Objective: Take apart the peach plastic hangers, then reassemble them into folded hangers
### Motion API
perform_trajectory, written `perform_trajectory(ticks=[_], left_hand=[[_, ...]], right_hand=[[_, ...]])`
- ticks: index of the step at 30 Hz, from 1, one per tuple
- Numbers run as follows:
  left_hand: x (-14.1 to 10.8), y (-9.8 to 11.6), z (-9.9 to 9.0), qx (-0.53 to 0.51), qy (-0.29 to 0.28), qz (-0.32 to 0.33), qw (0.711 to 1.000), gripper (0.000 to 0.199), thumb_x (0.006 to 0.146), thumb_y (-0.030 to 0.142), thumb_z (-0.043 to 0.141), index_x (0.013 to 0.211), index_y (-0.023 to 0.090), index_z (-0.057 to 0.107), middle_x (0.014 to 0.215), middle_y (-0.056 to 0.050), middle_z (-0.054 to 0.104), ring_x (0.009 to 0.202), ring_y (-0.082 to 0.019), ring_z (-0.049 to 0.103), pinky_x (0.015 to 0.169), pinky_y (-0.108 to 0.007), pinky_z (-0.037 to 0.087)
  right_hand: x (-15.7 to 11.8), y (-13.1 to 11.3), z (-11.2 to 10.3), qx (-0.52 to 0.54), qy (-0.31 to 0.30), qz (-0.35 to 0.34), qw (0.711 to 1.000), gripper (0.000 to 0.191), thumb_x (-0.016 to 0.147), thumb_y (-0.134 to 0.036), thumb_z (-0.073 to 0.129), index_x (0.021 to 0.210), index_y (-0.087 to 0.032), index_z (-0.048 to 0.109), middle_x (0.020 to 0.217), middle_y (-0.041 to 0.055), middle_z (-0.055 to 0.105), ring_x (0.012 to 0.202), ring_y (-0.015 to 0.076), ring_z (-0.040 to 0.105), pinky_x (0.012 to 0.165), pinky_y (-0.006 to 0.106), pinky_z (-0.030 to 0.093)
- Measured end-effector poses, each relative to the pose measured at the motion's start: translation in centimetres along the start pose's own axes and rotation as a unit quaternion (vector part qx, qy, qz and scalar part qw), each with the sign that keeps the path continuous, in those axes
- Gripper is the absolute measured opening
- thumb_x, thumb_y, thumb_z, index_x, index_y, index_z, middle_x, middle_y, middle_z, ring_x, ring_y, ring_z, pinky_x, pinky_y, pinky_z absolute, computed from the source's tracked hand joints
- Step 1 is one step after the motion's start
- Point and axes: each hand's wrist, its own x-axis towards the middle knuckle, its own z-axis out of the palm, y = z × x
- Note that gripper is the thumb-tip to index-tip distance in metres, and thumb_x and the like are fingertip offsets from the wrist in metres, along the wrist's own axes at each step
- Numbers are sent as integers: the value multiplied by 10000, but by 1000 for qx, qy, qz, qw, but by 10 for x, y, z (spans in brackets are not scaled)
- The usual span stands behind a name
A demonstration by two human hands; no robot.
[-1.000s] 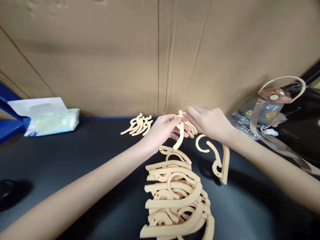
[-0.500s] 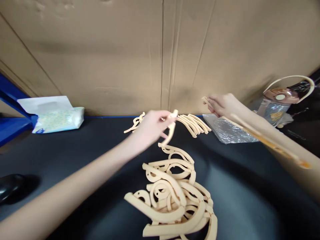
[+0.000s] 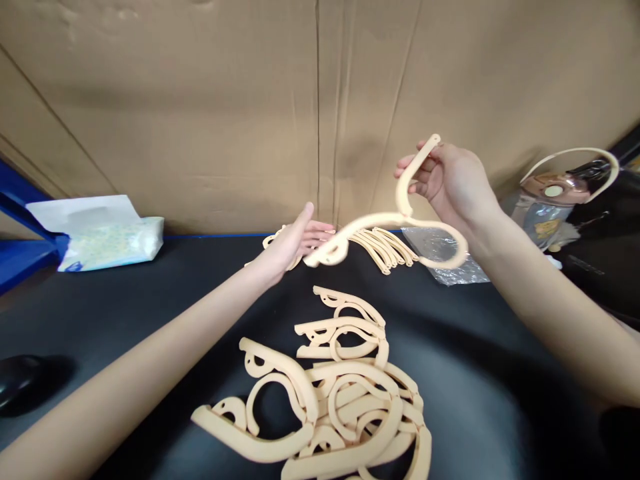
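Observation:
Raised at the right, my right hand [image 3: 450, 177] grips the upper arm of a beige folding hanger [image 3: 373, 220], which hangs in the air with a curved hook on its right side. My left hand [image 3: 295, 243] is open, fingers spread, just left of the hanger's lower left end; whether they touch is unclear. Below both hands lies a heap of folded beige hangers [image 3: 350, 400] on the black table. Behind, a row of slim curved beige pieces [image 3: 383, 250] lies side by side, and more beige pieces are partly hidden behind my left hand.
A clear plastic bag [image 3: 445, 257] lies at the back right, near a bottle with a handle [image 3: 550, 193]. White packaging [image 3: 115, 233] sits at the back left. A black mouse [image 3: 23, 380] is at the left edge. Cardboard [image 3: 225, 120] stands behind the table [image 3: 125, 320].
My left hand has opened and no longer holds a beige piece. My right hand now holds up an unfolded hanger. Hangers at the front of the heap have shifted left.

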Motion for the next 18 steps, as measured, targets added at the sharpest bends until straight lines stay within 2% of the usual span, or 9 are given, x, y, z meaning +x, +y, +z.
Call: perform_trajectory(ticks=[2,3,5,7,9,11,15,18], left_hand=[[-7,13,9,-94,-92,-36,991,915,914,736,51,1076,131,717,1089,-187,741,946,-284,717,766,-397,585],[-10,19,11,-178,-127,-66,974,956,903,751,23,1099,121,716,1116,-190,735,937,-276,722,749,-377,591],[-14,28,12,-319,-151,-116,929,969,894,777,52,1097,108,723,1122,-184,735,895,-246,726,709,-321,593],[-17,32,9,-382,-144,-140,902,934,895,790,138,1052,94,742,1070,-176,746,808,-213,719,633,-267,582],[-18,33,5,-378,-152,-142,902,826,913,754,271,1006,92,755,1025,-168,751,697,-175,690,520,-222,535],[-18,31,4,-344,-189,-143,909,627,933,645,417,992,125,762,991,-147,756,596,-140,640,420,-200,455],[-21,29,6,-284,-263,-154,909,288,869,377,644,1032,173,765,866,-104,745,500,-115,575,377,-207,390],[-22,30,6,-265,-258,-141,918,215,784,219,712,986,173,768,879,-79,728,504,-87,555,361,-185,349]], right_hand=[[4,8,4,41,27,-13,999,162,944,-177,341,834,-234,446,827,40,700,811,149,703,623,252,526],[6,13,4,46,31,-27,998,139,938,-201,355,832,-241,434,871,47,707,873,164,706,674,276,551],[8,26,1,32,23,-58,998,94,924,-286,407,839,-251,426,940,58,708,967,198,695,722,322,573],[8,39,-5,-2,0,-78,997,123,892,-364,469,848,-256,429,970,60,697,998,216,681,728,342,579],[7,50,-10,-38,-18,-83,996,160,869,-402,496,851,-256,433,967,58,682,973,210,676,714,336,576],[5,55,-12,-63,-31,-74,995,168,860,-410,504,870,-257,436,967,50,671,940,197,675,697,320,570],[-1,52,-8,-61,-39,-73,995,245,830,-342,567,1044,-286,463,1017,22,655,935,181,669,702,307,560],[-2,48,-7,-104,-78,-105,986,263,828,-254,557,1091,-271,555,1052,33,634,945,176,638,739,315,567]])
